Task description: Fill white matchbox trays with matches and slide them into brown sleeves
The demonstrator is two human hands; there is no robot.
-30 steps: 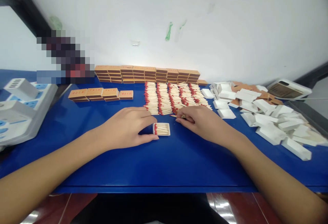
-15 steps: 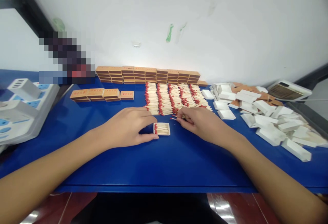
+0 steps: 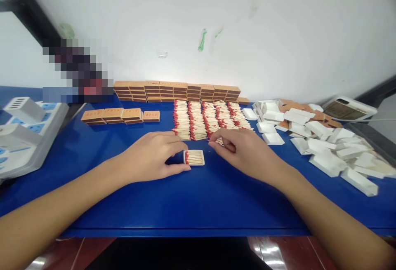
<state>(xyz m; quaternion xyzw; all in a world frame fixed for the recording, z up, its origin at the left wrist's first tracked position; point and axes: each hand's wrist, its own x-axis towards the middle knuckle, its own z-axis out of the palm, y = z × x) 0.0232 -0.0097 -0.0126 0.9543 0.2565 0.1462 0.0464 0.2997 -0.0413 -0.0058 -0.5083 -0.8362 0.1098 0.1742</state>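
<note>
A small white matchbox tray [image 3: 194, 158] lies on the blue table with red-tipped matches in it, their heads to the left. My left hand [image 3: 156, 154] grips the tray's left end between thumb and fingers. My right hand [image 3: 235, 148] is just beyond the tray's right side, at the near edge of the loose matches [image 3: 198, 119], which lie in several rows. Thumb and forefinger are pinched together there. A red match head peeks out at their left; the rest of that match is hidden by the fingers.
Stacked orange matchboxes [image 3: 176, 90] line the wall, and a shorter row of matchboxes [image 3: 120, 115] is at left. Empty white trays [image 3: 324, 146] are heaped at right, near a phone [image 3: 349, 107]. A power strip [image 3: 46, 138] with plugs sits far left.
My right fingers have closed more tightly, and less of the match shows past them. My left hand stays on the tray. The whole view has shifted slightly.
</note>
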